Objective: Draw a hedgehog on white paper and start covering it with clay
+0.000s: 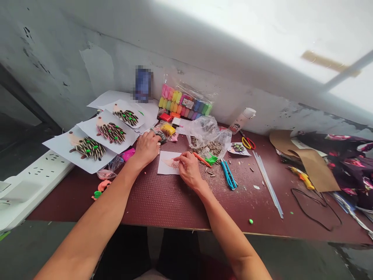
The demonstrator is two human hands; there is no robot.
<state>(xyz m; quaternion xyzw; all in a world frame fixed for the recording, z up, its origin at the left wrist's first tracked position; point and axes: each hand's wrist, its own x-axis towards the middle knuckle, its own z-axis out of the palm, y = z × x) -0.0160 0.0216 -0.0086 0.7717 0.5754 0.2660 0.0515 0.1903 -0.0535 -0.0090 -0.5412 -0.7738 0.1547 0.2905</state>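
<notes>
Sunflower seeds (215,148) are held in an open plastic bag (204,126); clay blocks (175,102) are packed in a clear pouch (190,90); the small card (167,165), before the bag, is touched by the right hand (189,168), fingers bunched; black clay (161,137) is touched by the left hand (147,147), its grip unclear

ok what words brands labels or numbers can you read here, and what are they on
No text is readable.
White printed label on the clear plastic pack of multicoloured blocks: too small.
Markings on the white cylindrical bottle: too blurred to tell whether they are words.
Upright blue object by the wall: pixelated.
</notes>
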